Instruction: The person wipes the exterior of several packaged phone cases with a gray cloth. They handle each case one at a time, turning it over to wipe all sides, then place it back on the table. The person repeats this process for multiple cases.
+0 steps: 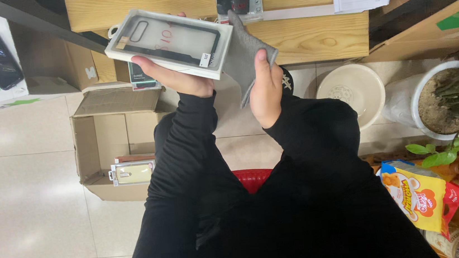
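Tiled floor, left hand [177,78] gripping packaged case [170,42], right hand [265,89] pinching cloth [242,52]

Single head-worn view, steeply downward and close over the lap, floor [32,181] below (no second view).

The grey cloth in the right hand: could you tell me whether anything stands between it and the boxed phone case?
Nothing visible does: the grey cloth in the right hand already touches the edge of the boxed phone case that the left hand holds.
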